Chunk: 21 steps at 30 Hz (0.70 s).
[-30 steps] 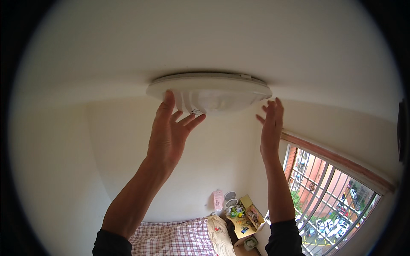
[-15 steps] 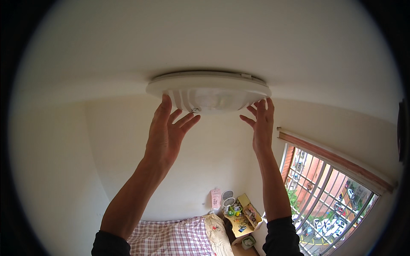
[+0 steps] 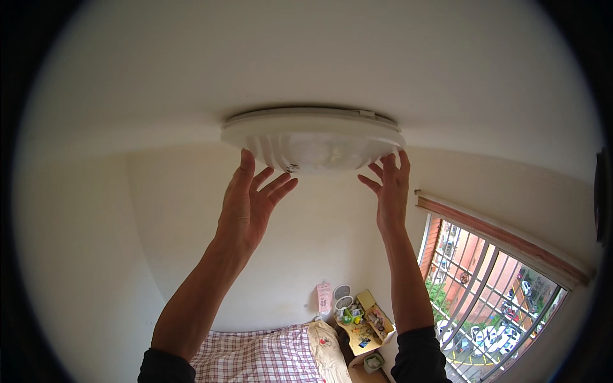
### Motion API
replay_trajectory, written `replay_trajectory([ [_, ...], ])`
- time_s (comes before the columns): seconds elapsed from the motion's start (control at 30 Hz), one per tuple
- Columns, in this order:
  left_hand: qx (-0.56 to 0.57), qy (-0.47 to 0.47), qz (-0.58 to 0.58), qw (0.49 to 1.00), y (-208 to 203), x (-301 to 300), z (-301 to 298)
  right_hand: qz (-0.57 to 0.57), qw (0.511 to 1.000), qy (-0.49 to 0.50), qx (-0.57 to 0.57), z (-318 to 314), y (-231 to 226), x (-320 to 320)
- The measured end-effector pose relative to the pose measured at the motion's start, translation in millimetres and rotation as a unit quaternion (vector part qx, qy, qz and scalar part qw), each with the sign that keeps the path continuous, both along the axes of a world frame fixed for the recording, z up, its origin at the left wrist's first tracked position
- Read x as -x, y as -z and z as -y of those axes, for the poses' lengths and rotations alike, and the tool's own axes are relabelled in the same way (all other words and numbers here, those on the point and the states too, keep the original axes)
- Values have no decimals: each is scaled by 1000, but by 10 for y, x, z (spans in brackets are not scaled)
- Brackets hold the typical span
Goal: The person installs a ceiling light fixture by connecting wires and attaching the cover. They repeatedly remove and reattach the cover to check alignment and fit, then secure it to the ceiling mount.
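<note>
A round white ceiling lamp has a glossy, shallow dome lampshade (image 3: 313, 150) beneath a thin lamp base (image 3: 310, 113). My left hand (image 3: 246, 207) is raised to the shade's left underside, its thumb tip against the edge and its fingers spread and curved below. At the right edge, my right hand (image 3: 391, 191) has its fingertips up against the rim, while the thumb points inward underneath. Between them the two hands hold the shade from below. A small dark mark shows low on the dome. The far side of the shade is hidden.
The white ceiling (image 3: 306, 57) lies right above the lamp. Below are a bed with a checked cover (image 3: 262, 354) and a small wooden desk (image 3: 361, 332) with various small items. A barred window (image 3: 488, 297) is at the right, under a reddish-brown rail (image 3: 504, 233).
The lampshade sits slightly lower at its left and front, turned a little against the base. Both hands have come down slightly with it.
</note>
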<state>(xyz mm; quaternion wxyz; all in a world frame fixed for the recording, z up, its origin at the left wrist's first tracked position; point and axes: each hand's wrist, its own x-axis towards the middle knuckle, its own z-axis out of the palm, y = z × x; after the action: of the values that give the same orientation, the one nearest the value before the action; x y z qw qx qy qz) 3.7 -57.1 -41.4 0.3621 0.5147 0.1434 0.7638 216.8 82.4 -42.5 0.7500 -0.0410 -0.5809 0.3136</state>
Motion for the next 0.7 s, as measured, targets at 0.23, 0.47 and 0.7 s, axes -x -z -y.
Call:
replay_trajectory([
  [0.23,1,19,42,999,13,8,-7,-5,1000,6,23,-20,12,-18],
  [0.47,21,31,54,998,-7,62,67,-1,998,-30,55,6,-44,-48],
  [0.7,56,85,48,994,-57,185,67,25,996,-28,76,9,-85,-29],
])
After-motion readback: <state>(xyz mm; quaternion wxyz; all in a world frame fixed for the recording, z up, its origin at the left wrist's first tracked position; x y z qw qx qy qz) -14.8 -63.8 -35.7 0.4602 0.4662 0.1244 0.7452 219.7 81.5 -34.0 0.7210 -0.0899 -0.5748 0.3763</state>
